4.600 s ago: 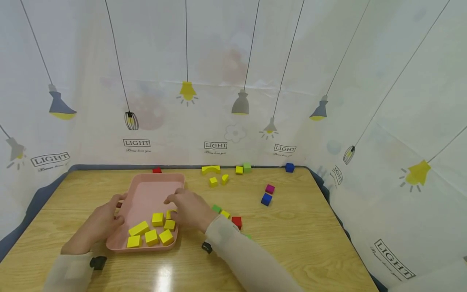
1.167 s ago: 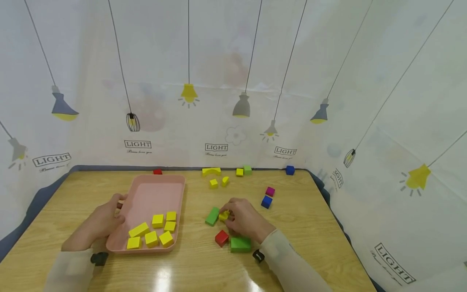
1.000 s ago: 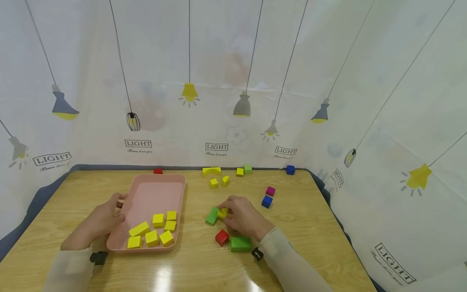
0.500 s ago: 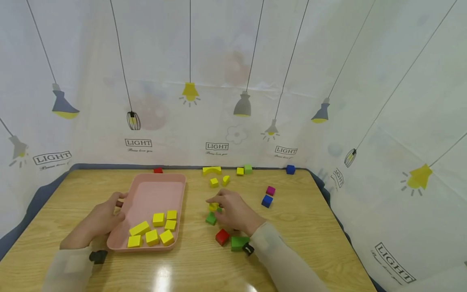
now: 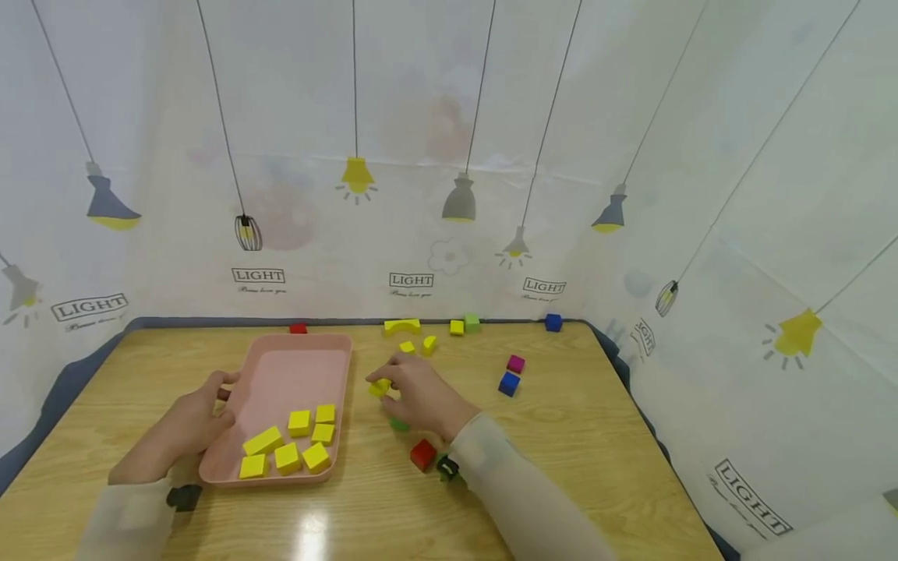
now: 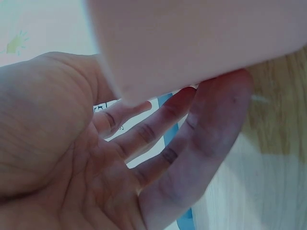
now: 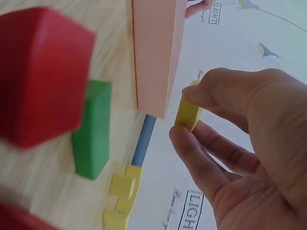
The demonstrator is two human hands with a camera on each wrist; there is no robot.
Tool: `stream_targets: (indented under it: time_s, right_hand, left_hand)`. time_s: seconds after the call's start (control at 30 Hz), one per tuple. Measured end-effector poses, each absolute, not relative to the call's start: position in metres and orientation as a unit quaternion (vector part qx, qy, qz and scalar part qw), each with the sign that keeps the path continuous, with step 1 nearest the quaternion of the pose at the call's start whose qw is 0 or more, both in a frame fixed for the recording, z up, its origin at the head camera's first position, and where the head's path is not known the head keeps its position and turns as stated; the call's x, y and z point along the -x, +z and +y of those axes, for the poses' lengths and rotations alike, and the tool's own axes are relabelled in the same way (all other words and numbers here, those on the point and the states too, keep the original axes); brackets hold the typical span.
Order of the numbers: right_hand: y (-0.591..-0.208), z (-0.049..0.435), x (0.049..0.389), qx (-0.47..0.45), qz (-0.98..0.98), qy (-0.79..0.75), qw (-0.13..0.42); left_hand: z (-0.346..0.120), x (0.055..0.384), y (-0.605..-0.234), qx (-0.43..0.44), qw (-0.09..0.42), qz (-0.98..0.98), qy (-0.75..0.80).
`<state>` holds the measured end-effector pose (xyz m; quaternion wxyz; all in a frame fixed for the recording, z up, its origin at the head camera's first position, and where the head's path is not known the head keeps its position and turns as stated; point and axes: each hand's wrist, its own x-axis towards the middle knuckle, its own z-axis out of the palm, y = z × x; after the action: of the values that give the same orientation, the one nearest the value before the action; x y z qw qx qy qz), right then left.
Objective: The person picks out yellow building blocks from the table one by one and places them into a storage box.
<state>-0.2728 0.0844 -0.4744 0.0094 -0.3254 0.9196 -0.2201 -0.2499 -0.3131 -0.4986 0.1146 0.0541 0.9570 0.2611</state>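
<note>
My right hand (image 5: 421,396) pinches a small yellow block (image 7: 188,112) between thumb and fingertips, held up a little to the right of the pink tray (image 5: 302,366). Several yellow blocks (image 5: 287,458) lie in the near half of that tray. At its left side, my left hand (image 5: 188,427) grips the tray's edge; in the left wrist view its fingers reach beneath the pink wall (image 6: 201,43). A green block (image 7: 93,134), partly hidden by my right hand in the head view, and a red cube (image 5: 423,454) rest on the table below my right forearm.
Toward the back edge are a yellow arch (image 5: 402,327), a yellow cube (image 5: 457,328), a light green block (image 5: 472,322) and a yellow half-round piece (image 5: 429,345). On the right are a magenta cube (image 5: 515,364) and blue cubes (image 5: 509,384). A red block (image 5: 298,329) sits behind the tray.
Over the last second my right hand has lifted the yellow block from beside the green one and moved left toward the tray. Earlier it was at the tray's right side. My left hand stays put.
</note>
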Motion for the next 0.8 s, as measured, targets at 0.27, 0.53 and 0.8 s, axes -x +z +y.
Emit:
stream_targets:
  time_s: [0.27, 0.53, 0.8]
  right_hand:
    - [-0.471, 0.055, 0.280, 0.330, 0.921, -0.206, 0.001]
    - [-0.473, 0.025, 0.284, 0.331, 0.921, -0.204, 0.016]
    - [-0.470, -0.014, 0.284, 0.352, 0.920, -0.167, 0.029]
  left_hand:
    - [-0.313, 0.251, -0.500, -0.046, 0.120, 0.957, 0.262]
    - [-0.313, 0.250, -0.501, -0.045, 0.118, 0.957, 0.262]
    - [-0.314, 0.251, -0.501, -0.049, 0.119, 0.954, 0.270]
